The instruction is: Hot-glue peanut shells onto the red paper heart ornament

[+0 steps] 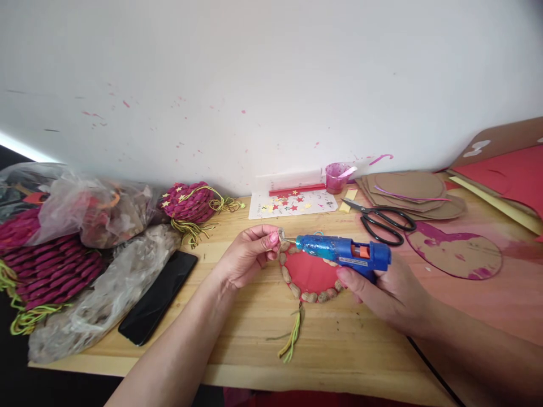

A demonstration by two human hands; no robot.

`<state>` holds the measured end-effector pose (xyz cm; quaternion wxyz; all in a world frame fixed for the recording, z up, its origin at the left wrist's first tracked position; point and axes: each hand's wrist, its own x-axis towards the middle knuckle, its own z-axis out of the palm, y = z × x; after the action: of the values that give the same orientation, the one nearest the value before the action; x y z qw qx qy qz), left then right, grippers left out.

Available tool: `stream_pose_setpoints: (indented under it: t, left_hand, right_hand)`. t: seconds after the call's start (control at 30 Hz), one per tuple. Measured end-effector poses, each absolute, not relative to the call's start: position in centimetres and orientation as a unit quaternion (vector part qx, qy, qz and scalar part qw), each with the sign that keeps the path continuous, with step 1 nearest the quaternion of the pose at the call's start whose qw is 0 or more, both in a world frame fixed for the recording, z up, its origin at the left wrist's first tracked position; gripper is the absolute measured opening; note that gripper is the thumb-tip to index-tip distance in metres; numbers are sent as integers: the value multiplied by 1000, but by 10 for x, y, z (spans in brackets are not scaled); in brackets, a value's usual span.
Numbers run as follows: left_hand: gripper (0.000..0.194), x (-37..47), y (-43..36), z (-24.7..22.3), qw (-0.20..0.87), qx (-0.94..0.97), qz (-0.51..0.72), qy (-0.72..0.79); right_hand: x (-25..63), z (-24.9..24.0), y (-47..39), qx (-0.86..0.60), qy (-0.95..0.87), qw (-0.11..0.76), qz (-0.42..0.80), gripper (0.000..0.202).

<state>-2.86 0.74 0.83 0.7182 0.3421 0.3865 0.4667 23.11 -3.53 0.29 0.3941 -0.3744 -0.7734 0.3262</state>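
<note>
1. One magenta braided piece point(63, 271) and a crumpled plastic bag point(106, 294) crowd the far left, with a black phone point(159, 297) just beside the bag. The left forearm passes near the phone, so mind it when shifting.

2. The left hand point(250, 254) has thumb and fingertips together, clamped on what looks like a peanut point(281, 233), raised over the upper-left edge of the red piece. Pinch it by its far end, leaving the glue side exposed and the skin away from heat.

3. Beneath both hands, the red piece point(309, 271) lies flat on the table, edged with peanuts, its yellow-green tassel point(292, 339) toward the near side. Catch stray strings of glue before they drop onto the red face.

4. The blue glue gun point(328, 251) points left, its nozzle at the peanut; whether they touch, I cannot tell. A small dab along the underside should hold better than a blob.

5. The right hand point(394, 294) is wrapped round the gun's handle; whether a finger presses the trigger cannot be seen. Squeeze gently, wrist steady, with slack in the black cord point(436, 370).

6. Painted cardboard point(458, 254) lies farther right; don't rest the hot tip on it.
</note>
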Motion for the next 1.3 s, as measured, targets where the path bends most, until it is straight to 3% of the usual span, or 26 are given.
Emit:
stream_pose_setpoints:
  t: [0.27, 0.43, 0.57, 0.7, 0.8, 1.03, 1.3]
  left_hand:
    - [34, -30, 8, 8, 716, 347, 469, 383]
    - [35, -32, 7, 13, 681, 384, 483, 394]
    - [25, -28, 6, 12, 566, 527, 473, 423]
    - [4, -21, 4, 8, 347, 738, 397, 421]
    - [17, -14, 4, 7, 245, 830, 322, 384]
    - [19, -8, 10, -1, 161, 897, 197, 361]
    - [20, -8, 9, -7, 164, 895, 198, 365]
  right_hand:
    - [235, 2, -34, -383, -791, 356, 316, 14]
    - [234, 2, -28, -424, -764, 379, 304, 31]
    - [231, -3, -16, -456, -663, 426, 414, 39]
    - [230, -11, -6, -502, -551, 411, 525, 54]
    - [229, -15, -2, -513, -516, 404, 555, 57]
    - [228, -15, -1, -510, -503, 414, 562, 51]
    - [227, -14, -1, -504, -504, 415, 566, 48]
